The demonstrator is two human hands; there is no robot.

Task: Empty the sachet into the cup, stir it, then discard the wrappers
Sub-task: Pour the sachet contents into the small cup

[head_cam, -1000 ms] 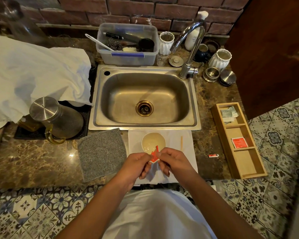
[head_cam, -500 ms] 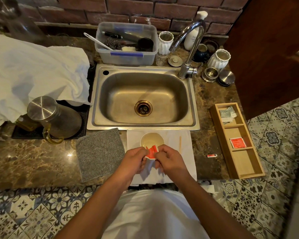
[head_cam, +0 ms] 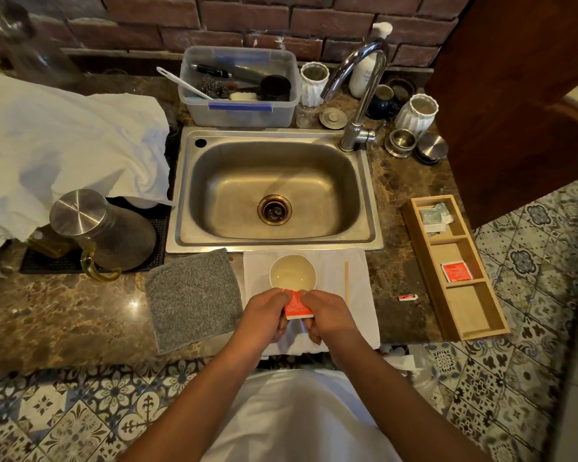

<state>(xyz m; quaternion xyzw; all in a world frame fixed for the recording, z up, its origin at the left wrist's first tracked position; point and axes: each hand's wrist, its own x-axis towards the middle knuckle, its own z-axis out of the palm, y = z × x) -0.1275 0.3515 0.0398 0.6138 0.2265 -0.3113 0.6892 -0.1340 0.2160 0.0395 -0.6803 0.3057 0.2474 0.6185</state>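
A red sachet (head_cam: 296, 305) is pinched between my left hand (head_cam: 266, 316) and my right hand (head_cam: 327, 315), its top edge at the near rim of the cup. The white cup (head_cam: 292, 272) holds pale liquid and stands on a white napkin (head_cam: 354, 271) just in front of the sink. A thin wooden stir stick (head_cam: 346, 282) lies on the napkin, right of the cup. A small torn red wrapper strip (head_cam: 407, 297) lies on the counter further right.
A steel sink (head_cam: 274, 191) with its tap (head_cam: 357, 95) lies behind the cup. A grey cloth (head_cam: 192, 296) lies left of the napkin, a lidded glass jug (head_cam: 104, 228) beyond it. A wooden tray (head_cam: 454, 266) with another red sachet (head_cam: 457, 271) sits right.
Both hands have raised the sachet from a low, edge-on hold to a flatter one, with its top at the cup's near rim. The cup and the stick have not moved.
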